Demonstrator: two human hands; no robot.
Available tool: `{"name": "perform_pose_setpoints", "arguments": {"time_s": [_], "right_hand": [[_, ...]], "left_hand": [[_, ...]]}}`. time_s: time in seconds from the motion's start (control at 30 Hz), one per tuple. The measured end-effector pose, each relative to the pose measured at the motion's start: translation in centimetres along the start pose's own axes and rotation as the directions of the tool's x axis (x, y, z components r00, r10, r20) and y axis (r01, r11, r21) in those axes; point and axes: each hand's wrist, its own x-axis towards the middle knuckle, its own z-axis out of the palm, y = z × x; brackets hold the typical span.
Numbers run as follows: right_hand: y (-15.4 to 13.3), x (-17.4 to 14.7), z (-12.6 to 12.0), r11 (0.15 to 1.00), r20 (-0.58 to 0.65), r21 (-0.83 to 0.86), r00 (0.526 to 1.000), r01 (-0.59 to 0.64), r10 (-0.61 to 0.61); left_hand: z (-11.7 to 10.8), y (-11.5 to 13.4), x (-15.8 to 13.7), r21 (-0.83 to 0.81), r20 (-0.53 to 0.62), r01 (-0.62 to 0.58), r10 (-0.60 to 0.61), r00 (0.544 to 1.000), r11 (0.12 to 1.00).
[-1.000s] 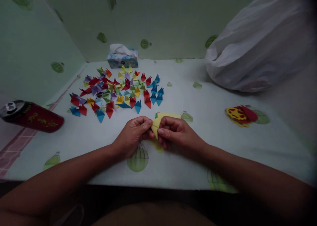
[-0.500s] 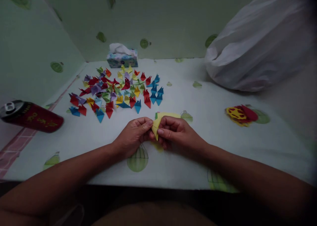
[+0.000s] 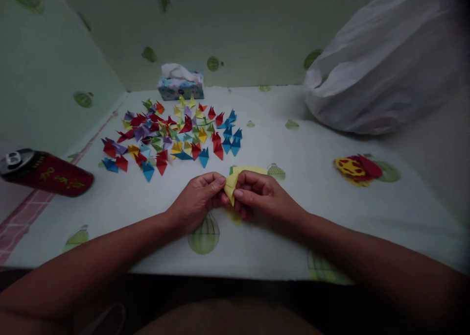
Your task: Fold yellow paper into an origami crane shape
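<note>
A small folded yellow paper [image 3: 230, 187] is pinched between both hands near the table's middle, one pointed end facing down. My left hand [image 3: 200, 198] grips its left side between thumb and fingers. On its right side, the thumb and curled fingers of my right hand [image 3: 262, 195] are closed on it. Just behind the hands lies flat yellow paper [image 3: 253, 170] with a bit of green at its left end, partly covered by my right hand. Several folded paper cranes [image 3: 161, 162] in red, blue, yellow, green and purple spread over the table beyond my left hand.
A tissue box [image 3: 181, 87] stands against the back wall. At the left a dark red can [image 3: 51, 174] appears tilted. A large white plastic bag [image 3: 367, 80] fills the back right, with a red and yellow item [image 3: 354, 169] in front of it on the patterned tablecloth [image 3: 279, 237].
Both hands keep their hold on the yellow paper, which has tipped very slightly. Nothing else has visibly moved.
</note>
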Motion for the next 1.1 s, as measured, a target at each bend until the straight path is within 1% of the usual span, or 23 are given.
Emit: {"name": "perform_pose_setpoints", "arguments": {"time_s": [0.17,0.33,0.53,0.93,1.1], "right_hand": [[0.25,0.04,-0.09,1.000,0.017,0.019,1.000,-0.001,0.000],[0.33,0.02,-0.13,0.999,0.056,0.036,0.998,0.028,-0.030],[0.41,0.10,-0.14,0.999,0.039,-0.024,0.999,0.035,-0.034],[0.15,0.06,0.02,0.999,0.034,-0.012,0.999,0.033,-0.032],[0.18,0.03,-0.02,0.999,0.053,-0.008,0.998,0.046,-0.046]], "left_hand": [[0.11,0.03,-0.01,-0.003,0.002,0.011,-0.011,1.000,1.000],[0.18,-0.01,0.04,-0.007,0.000,0.018,-0.018,1.000,1.000],[0.20,-0.03,0.04,-0.012,-0.002,0.012,-0.012,1.000,1.000],[0.28,0.02,-0.01,-0.013,-0.005,0.027,-0.027,1.000,1.000],[0.31,0.04,-0.01,-0.025,0.009,0.038,-0.037,0.999,0.999]]}}
